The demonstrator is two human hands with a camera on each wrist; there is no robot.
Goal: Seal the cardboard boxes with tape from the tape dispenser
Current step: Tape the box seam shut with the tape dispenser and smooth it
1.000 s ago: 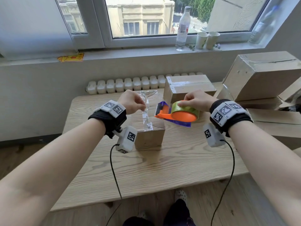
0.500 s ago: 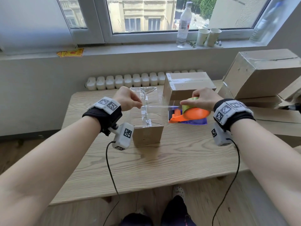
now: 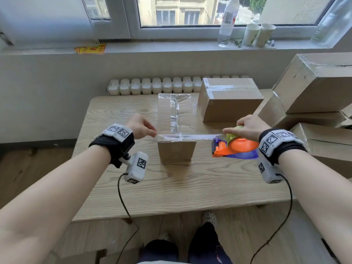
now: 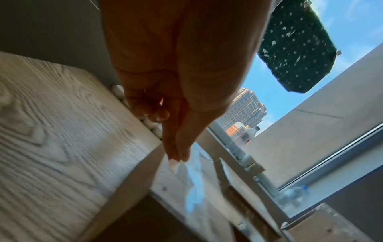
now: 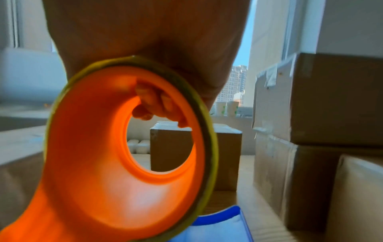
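A strip of clear tape [image 3: 198,136] is stretched crosswise above the near end of the narrow brown cardboard box [image 3: 176,130] standing in the middle of the pale wooden bench [image 3: 182,183]. This looks like the step of laying a cross band over the lengthwise tape that already runs along the box's top.

The left hand [image 3: 142,126] pinches the free end of the strip between thumb and fingertips, just beside the box's left edge. The right hand [image 3: 247,128] is clenched around the orange and blue plastic tape dispenser [image 3: 235,147], with fingers hooked through the roll's hollow core in the right wrist view, and holds it off the box's right side, well apart from the left hand. The box lies between the two hands, under the span.

The next move probably calls for lowering both ends together so the strip lands flat and square, pressing it down the sides, then tearing it at the dispenser's blade. Slack or twist would likely wrinkle the tape.
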